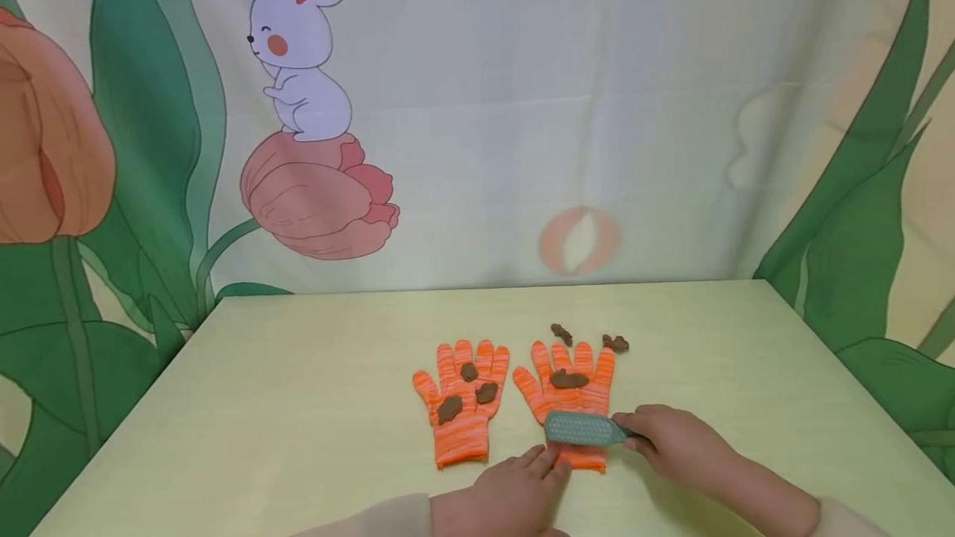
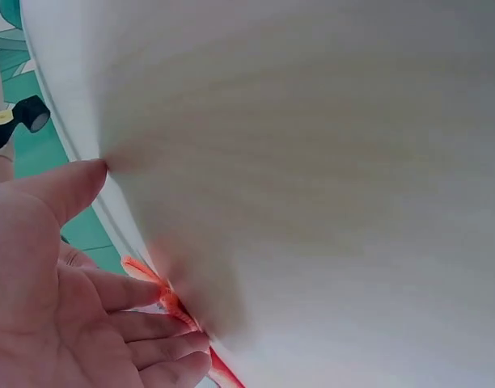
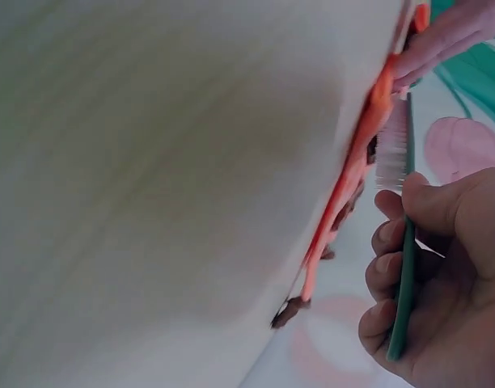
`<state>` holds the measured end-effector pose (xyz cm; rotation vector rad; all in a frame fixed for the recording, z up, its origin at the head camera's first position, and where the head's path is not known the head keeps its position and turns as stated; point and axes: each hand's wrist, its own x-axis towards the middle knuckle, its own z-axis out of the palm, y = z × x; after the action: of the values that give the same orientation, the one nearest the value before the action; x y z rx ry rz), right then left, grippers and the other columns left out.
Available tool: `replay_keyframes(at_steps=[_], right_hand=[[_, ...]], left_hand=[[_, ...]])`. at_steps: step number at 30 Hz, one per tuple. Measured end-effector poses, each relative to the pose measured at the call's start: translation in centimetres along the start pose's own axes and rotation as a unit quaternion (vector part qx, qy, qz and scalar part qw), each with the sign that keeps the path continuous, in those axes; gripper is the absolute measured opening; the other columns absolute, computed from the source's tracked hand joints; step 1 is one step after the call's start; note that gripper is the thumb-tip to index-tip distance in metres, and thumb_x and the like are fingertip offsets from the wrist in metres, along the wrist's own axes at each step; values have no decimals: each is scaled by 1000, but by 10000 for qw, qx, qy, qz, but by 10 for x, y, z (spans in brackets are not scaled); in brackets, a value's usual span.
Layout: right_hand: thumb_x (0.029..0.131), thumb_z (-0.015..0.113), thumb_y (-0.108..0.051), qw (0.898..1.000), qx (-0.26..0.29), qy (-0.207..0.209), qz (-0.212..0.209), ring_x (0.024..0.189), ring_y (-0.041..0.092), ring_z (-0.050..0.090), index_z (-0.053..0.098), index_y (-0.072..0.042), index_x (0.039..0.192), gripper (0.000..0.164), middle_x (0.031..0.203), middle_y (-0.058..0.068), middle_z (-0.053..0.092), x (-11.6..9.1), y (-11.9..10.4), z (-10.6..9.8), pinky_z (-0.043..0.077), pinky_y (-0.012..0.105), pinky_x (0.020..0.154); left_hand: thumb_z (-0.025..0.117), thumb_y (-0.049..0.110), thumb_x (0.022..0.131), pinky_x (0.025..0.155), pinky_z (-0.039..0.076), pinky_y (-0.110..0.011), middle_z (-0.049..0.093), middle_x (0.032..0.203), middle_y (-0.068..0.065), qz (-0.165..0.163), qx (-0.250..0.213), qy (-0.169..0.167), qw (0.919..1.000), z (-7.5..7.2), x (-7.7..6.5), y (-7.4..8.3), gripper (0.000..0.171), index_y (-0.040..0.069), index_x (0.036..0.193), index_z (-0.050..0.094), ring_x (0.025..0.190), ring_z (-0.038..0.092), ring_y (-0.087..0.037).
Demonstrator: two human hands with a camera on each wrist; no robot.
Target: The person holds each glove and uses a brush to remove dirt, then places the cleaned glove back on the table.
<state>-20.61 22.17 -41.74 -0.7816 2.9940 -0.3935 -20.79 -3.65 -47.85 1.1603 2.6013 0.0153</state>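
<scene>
Two orange striped knit gloves lie flat with fingers pointing away: the left glove (image 1: pixel 461 436) and the right glove (image 1: pixel 593 398). My right hand (image 1: pixel 682 444) grips the handle of a green brush (image 1: pixel 580 428), its head over the right glove's lower palm. White bristles (image 3: pixel 391 153) point toward the glove in the right wrist view. With fingers extended, my left hand (image 1: pixel 518 491) rests its fingertips at that glove's cuff. A brown clump (image 1: pixel 569 379) sits across the right glove's palm. Several brown clumps, one being a larger clump (image 1: pixel 450 409), lie on the left glove.
Beyond the right glove's fingertips, two loose brown bits lie on the pale table (image 1: pixel 298 404): a small bit (image 1: pixel 562 334) and another bit (image 1: pixel 616 343). A curtain (image 1: pixel 477 106) printed with a rabbit and tulips hangs behind the table's far edge.
</scene>
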Motion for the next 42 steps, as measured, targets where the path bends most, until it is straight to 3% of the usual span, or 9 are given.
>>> replay_keyframes(at_steps=[6,12,15,21,26,28,33,37,42], right_hand=[[91,75,-15,9996,-244,158,58,71,2,48,75,-5,121,32,84,-7,65,-7,15,-7,45,22,65],[90,76,-14,9964,-641,553,92,67,3,46,76,-5,118,29,81,-5,65,-6,29,-14,41,22,61],[91,75,-13,9964,-471,696,-67,68,3,45,75,-2,117,28,82,-5,67,-5,23,-13,41,22,61],[93,73,-17,9984,-55,226,-506,73,1,49,74,-3,122,32,88,-6,68,-6,12,-3,46,23,65],[92,73,-14,9989,-267,369,98,75,5,57,74,-1,121,32,96,0,74,-8,30,-10,48,24,66],[93,72,-11,9986,-79,431,311,76,7,56,72,2,122,32,100,3,76,-7,33,-14,46,23,66],[95,69,-13,9983,429,383,-27,74,2,48,71,3,125,34,96,1,73,-2,22,-11,42,21,65],[93,72,-17,9987,115,208,-456,72,0,47,73,-3,124,33,87,-7,66,-1,14,-1,43,21,65],[92,72,-15,9998,-106,114,-149,87,16,68,72,-2,125,36,103,3,75,-12,40,-2,56,30,75]], left_hand=[[41,79,94,110,50,-34,42,163,-3,229,438,129,9987,16,13,-13,87,19,156,44,146,48,-20],[46,78,93,107,52,-31,50,158,-3,174,595,250,9978,7,9,-5,84,17,151,51,140,55,-18],[47,78,93,107,52,-30,50,157,-1,90,539,134,9984,7,10,-4,83,18,150,52,140,55,-17],[48,77,93,107,51,-30,54,154,1,-75,504,35,9987,9,14,0,81,19,150,52,137,56,-15],[50,75,93,110,50,-34,50,157,0,29,259,-48,9996,15,18,-8,81,20,152,50,142,53,-17],[51,76,92,111,50,-36,49,158,0,77,134,-101,9998,17,20,-11,82,20,152,50,143,52,-18],[50,78,91,110,50,-36,48,159,2,126,57,-121,9998,19,22,-14,84,21,153,49,143,52,-17],[49,78,92,109,51,-33,50,158,1,136,182,7,9997,19,23,-11,83,21,152,50,141,53,-16],[51,75,93,111,50,-36,50,158,1,87,61,-50,9999,15,22,-7,80,21,153,50,143,52,-17]])
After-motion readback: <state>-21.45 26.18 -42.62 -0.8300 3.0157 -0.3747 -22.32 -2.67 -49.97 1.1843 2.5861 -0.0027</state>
